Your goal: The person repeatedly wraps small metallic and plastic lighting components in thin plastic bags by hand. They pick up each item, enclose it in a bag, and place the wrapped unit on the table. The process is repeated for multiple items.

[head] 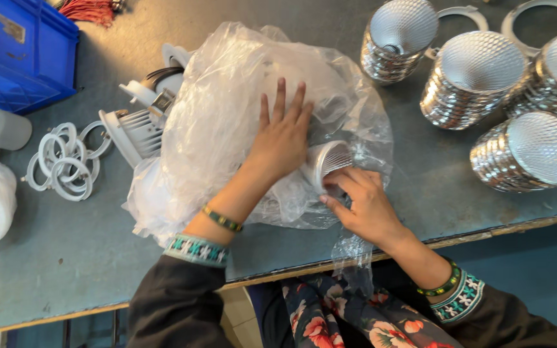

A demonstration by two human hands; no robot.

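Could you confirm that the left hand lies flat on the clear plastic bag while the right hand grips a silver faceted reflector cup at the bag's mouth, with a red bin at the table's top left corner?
Nearly right. The head view shows the bin is blue, not red. The left hand does lie flat on the clear plastic bag, and the right hand grips the silver reflector cup at its mouth.

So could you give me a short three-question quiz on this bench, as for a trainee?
1. True or false: the left hand lies flat on the clear plastic bag.
2. What does the right hand grip? A) white ring B) silver reflector cup C) blue crate
3. Where do the white rings lie?

Key: 1 true. 2 B. 3 On the grey table, left of the bag.
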